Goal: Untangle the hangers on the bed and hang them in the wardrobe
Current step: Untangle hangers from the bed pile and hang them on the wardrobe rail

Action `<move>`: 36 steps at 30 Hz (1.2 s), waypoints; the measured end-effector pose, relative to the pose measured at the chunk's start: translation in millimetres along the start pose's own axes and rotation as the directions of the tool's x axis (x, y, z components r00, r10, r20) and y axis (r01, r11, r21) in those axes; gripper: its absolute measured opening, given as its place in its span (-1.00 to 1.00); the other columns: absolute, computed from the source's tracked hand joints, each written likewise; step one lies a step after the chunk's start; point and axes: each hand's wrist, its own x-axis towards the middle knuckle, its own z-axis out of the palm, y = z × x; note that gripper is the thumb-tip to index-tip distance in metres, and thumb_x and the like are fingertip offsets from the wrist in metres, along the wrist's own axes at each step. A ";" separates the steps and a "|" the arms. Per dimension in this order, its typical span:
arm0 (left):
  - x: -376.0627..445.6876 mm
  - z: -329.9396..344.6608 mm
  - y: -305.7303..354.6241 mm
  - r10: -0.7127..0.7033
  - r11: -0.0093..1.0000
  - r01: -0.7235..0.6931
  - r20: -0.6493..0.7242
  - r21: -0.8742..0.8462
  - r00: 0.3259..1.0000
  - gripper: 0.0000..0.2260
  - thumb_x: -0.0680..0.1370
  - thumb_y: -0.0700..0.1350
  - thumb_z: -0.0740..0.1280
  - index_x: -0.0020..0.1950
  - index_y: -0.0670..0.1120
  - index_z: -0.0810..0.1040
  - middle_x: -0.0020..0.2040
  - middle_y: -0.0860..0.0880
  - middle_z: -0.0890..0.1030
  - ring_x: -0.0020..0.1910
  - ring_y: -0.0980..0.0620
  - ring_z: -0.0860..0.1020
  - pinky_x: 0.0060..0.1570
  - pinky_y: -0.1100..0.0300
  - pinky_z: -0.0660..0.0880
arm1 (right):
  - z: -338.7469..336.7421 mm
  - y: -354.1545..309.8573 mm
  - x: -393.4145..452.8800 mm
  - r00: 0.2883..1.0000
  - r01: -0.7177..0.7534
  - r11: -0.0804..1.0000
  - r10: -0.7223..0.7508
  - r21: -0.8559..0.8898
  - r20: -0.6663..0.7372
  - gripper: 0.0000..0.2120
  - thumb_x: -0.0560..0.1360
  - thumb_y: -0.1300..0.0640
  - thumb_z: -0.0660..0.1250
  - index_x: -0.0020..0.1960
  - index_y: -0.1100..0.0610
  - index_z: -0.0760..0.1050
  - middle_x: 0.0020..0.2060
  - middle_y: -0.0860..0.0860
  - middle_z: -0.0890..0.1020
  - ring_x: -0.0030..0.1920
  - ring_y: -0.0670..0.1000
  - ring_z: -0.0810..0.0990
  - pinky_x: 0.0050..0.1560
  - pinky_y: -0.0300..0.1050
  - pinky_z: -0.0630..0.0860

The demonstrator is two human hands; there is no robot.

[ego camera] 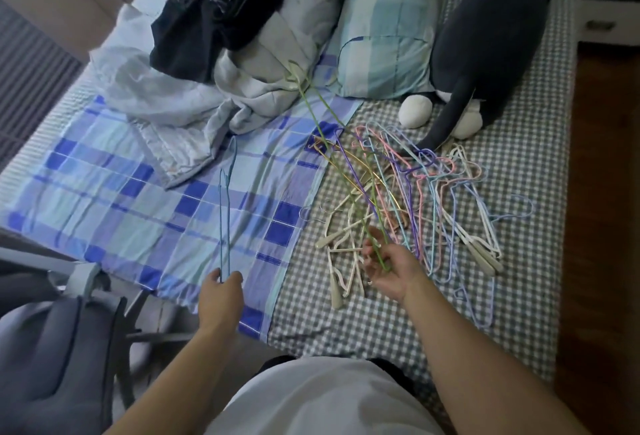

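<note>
2 hands are in view: the left hand [221, 291] holds 1 blue hanger [227, 206], and the right hand [388, 268] holds 1 green hanger [332, 154]. That makes 2 hangers lifted clear. Beyond the right hand lies 1 tangled heap of hangers [426, 199] on the bed [346, 317]; its wires and plastic arms cross too thickly for a sure count, though it clearly holds well over 10, in pink, purple, pale blue, gold and cream. Past the heap sit 1 checked pillow [388, 26], 1 dark plush toy [485, 50], 1 crumpled pale quilt [194, 98] and 1 pile of dark clothes [214, 8].
</note>
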 end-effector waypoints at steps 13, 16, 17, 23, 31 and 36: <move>-27.1 3.7 64.2 0.289 0.952 -0.237 0.314 -0.194 0.904 -0.68 0.61 0.12 0.30 0.36 0.13 0.49 0.09 0.03 0.65 -0.19 -0.07 0.65 -0.11 0.00 0.58 | 64.1 15.3 -38.9 0.903 0.406 0.829 -0.430 -0.384 0.026 -0.75 0.66 0.04 0.22 0.25 0.11 0.55 0.02 0.16 0.69 -0.13 0.06 0.64 -0.19 0.02 0.60; -31.6 6.8 89.0 0.352 0.935 -0.281 0.496 -0.215 0.794 -0.68 0.66 0.14 0.16 0.19 0.03 0.63 0.17 0.04 0.64 -0.21 -0.10 0.65 -0.29 0.07 0.53 | 65.9 26.6 -67.2 0.768 0.537 0.667 -0.640 -0.517 -0.027 -0.73 0.68 -0.04 0.14 0.22 0.05 0.52 0.06 0.07 0.68 -0.08 0.05 0.63 -0.28 -0.01 0.62; -32.9 10.2 97.8 0.356 0.934 -0.275 0.561 -0.226 0.748 -0.63 0.67 0.15 0.13 0.18 -0.01 0.64 0.17 0.02 0.65 -0.26 -0.08 0.62 -0.34 0.09 0.50 | 63.7 27.2 -79.1 0.720 0.560 0.623 -0.692 -0.545 -0.051 -0.72 0.69 -0.04 0.10 0.20 0.06 0.52 0.05 0.04 0.67 -0.09 0.03 0.62 -0.31 -0.04 0.60; -50.1 69.3 134.2 0.228 0.974 -0.126 0.847 -0.191 0.480 -0.61 0.68 0.05 0.09 0.12 -0.20 0.58 0.06 -0.17 0.70 -0.47 -0.09 0.50 -0.48 0.21 0.38 | 30.9 20.5 -161.8 0.435 0.651 0.479 -0.871 -0.588 -0.227 -0.69 0.71 0.05 0.10 -0.01 0.07 0.59 -0.03 -0.11 0.61 -0.10 -0.12 0.57 -0.29 -0.24 0.50; -194.8 132.1 112.2 0.122 0.896 -0.438 0.987 -0.065 0.102 -0.73 0.63 -0.05 0.12 -0.05 -0.15 0.55 0.12 -0.18 0.65 -0.31 -0.18 0.60 -0.35 0.09 0.43 | -53.3 84.2 -290.3 0.265 0.793 0.467 -0.842 -0.390 -0.469 -0.74 0.69 0.12 0.16 0.05 0.13 0.62 -0.01 0.01 0.62 0.01 -0.03 0.57 0.03 -0.09 0.46; -316.5 154.2 83.9 0.128 0.690 -0.713 0.991 -0.121 -0.044 -0.78 0.65 -0.09 0.14 -0.05 -0.11 0.54 0.01 -0.15 0.60 -0.12 -0.12 0.65 -0.22 0.07 0.51 | -114.5 106.1 -375.3 0.017 0.853 0.361 -0.742 -0.377 -0.670 -0.72 0.70 0.10 0.13 0.02 0.12 0.59 0.06 0.02 0.62 -0.07 0.04 0.61 -0.01 0.02 0.61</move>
